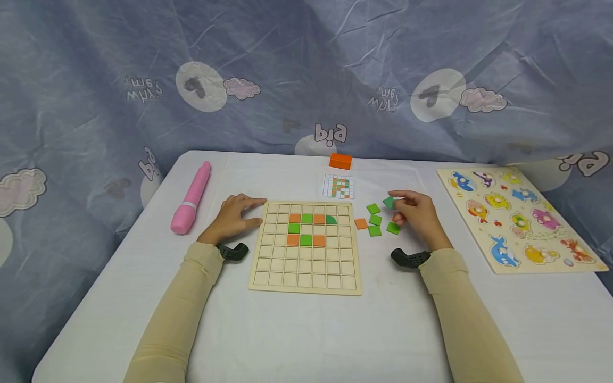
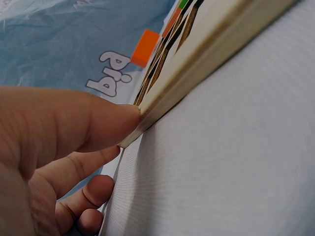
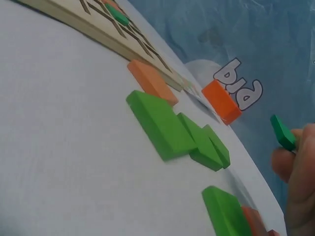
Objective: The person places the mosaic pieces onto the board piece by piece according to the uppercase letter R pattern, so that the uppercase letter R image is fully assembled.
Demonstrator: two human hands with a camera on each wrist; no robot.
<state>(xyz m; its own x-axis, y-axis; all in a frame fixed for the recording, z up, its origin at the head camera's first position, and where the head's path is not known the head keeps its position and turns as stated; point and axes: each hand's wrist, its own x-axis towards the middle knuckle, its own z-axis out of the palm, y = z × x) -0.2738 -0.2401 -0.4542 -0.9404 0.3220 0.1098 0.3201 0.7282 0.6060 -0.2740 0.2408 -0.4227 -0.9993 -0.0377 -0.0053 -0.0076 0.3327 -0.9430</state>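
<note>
My left hand [image 1: 233,217] rests beside the wooden grid board [image 1: 306,268], thumb and index finger apart. Its thumb touches the board's left edge, while the index fingertip is right at the far left corner. Orange and green square tiles and one dark green quarter-round tile [image 1: 330,219] sit in the board's upper cells. Over to the right, my right hand [image 1: 421,215] pinches a small dark green tile [image 3: 283,132] with a pointed outline, partly hidden by the fingers. Beneath and beside that hand lie several loose green tiles [image 1: 375,219] and an orange tile [image 1: 361,224].
A printed pattern card [image 1: 338,186] lies beyond the board, with an orange block [image 1: 340,161] behind it. At the far left is a pink microphone-shaped object [image 1: 191,199]. On the right lies a wooden animal puzzle board [image 1: 522,218]. A printed cloth hangs behind the white-covered table [image 1: 306,335].
</note>
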